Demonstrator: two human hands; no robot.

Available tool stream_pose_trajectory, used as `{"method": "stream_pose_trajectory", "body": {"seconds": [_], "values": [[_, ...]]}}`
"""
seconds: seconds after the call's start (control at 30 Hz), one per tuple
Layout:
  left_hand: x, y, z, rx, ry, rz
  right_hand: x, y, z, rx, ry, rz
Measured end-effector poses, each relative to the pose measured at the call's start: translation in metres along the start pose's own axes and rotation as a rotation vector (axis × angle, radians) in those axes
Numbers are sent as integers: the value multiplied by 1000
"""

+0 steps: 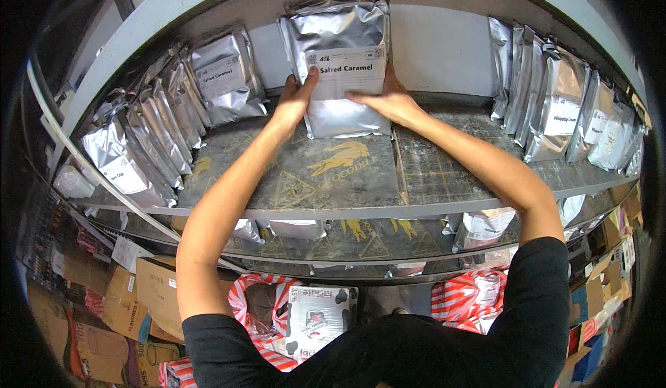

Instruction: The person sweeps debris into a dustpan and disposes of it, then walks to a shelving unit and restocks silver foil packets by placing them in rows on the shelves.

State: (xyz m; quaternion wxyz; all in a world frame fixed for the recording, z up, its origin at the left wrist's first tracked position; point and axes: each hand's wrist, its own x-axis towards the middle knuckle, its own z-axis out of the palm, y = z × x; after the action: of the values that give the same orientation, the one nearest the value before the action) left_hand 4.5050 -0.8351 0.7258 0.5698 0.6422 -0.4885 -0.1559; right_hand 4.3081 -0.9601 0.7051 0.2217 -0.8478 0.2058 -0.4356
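Observation:
A large silver foil pouch (347, 114) with a white label stands upright on the middle of the upper shelf, toward the back wall. At least one more foil pouch shows behind its top edge. My left hand (298, 95) grips its left side, thumb on the front face. From the other side my right hand (390, 100) clasps it, the thumb lying across the front below the label. The fingers behind the pouch are mostly hidden, so I cannot tell how many pouches they hold.
Silver pouches (223, 76) stand in a leaning row on the left. Another row of labelled pouches (560, 104) lines the right end. A lower shelf (361, 239) holds more pouches. Below are red-and-white striped bags (466, 294), a white printed carton (320, 318) and cardboard boxes (158, 291).

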Motion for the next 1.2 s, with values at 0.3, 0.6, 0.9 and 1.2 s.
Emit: {"method": "stream_pose_trajectory", "body": {"seconds": [0.3, 0.6, 0.9, 1.2], "values": [[-24, -26, -96, -234, 495, -53, 8, -114, 71, 156, -229, 23], [-24, -33, -208, 314, 832, 58, 41, -167, 191, 173, 105, -159], [-23, -66, -216, 1340, 115, -169, 82, -129, 237, 76, -120, 140], [-52, -98, -257, 1231, -185, 290, 77, -124, 256, 130, -149, -261]]}}
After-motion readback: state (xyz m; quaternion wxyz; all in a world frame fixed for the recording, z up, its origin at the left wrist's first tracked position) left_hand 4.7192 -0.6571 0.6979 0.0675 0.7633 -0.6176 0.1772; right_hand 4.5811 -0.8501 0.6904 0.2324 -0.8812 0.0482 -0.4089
